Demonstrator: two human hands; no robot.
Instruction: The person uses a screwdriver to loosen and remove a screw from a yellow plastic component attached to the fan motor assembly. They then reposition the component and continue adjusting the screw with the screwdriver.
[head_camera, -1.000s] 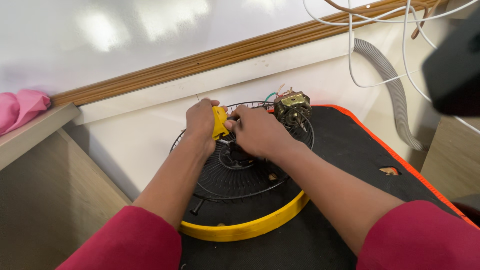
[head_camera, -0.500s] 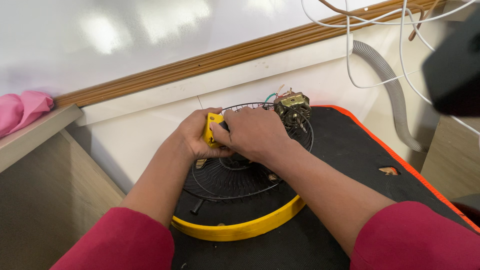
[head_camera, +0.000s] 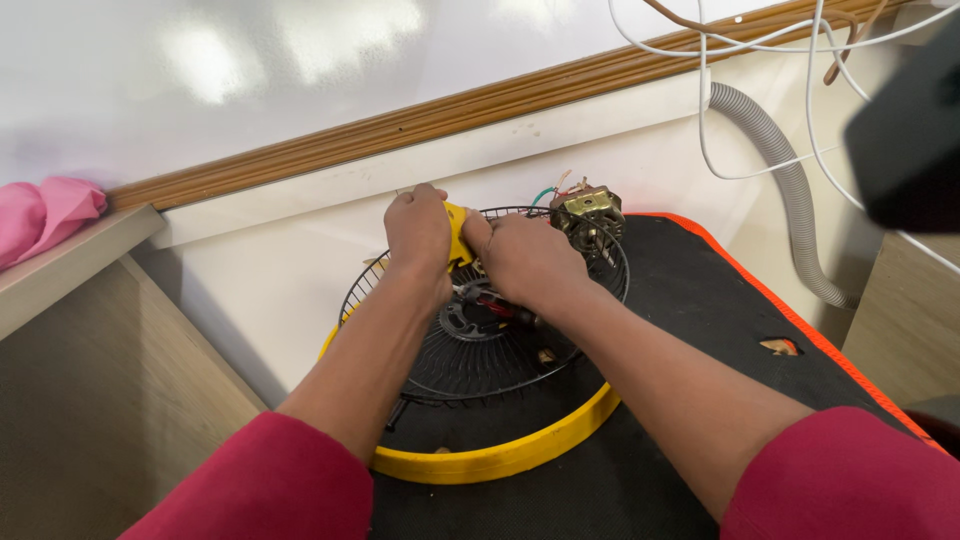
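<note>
1. Your left hand (head_camera: 420, 232) closes around a small yellow plastic part (head_camera: 457, 232), at the far edge of the fan guard (head_camera: 480, 350).
2. Your right hand (head_camera: 525, 258) grips the same part from the other side, fingers curled.
3. A metal switch block (head_camera: 588, 210) sits just right of your hands, on the guard's far rim.

the small yellow part (head_camera: 457, 232) shows only as a sliver between the left hand (head_camera: 420, 235) and the right hand (head_camera: 527, 262); its shape and how the fingers grip it stay hidden. both forearms cover much of the black wire fan guard (head_camera: 470, 350). a dark blurred object (head_camera: 905, 130) at the upper right is cut by the frame edge. the pink cloth (head_camera: 40, 215) runs off the left edge.
</note>
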